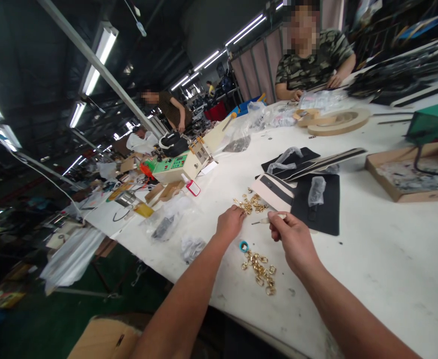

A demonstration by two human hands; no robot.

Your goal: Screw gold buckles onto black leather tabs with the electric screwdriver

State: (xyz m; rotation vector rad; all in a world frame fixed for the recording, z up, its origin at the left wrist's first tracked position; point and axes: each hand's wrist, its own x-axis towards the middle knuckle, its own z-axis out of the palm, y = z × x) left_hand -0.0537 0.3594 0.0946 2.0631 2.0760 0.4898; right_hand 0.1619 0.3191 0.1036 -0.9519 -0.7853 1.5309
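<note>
My left hand is closed, its fingertips at the edge of a pile of small gold metal fittings. Whatever it pinches is too small to make out. In my right hand is a thin, pale-handled tool with a narrow metal tip, pointing left towards the other hand. Closer to me lie several gold metal rings or links, loosely scattered beside a small blue round cap. Black and cream flat panels rest just beyond my right hand, one with a plastic-wrapped strap on it.
A cardboard tray stands at the right and rolls of tan tape lie farther back. Left are a green-panelled machine, a red-and-white bottle and plastic bags. Across the table sits a person in a camouflage shirt.
</note>
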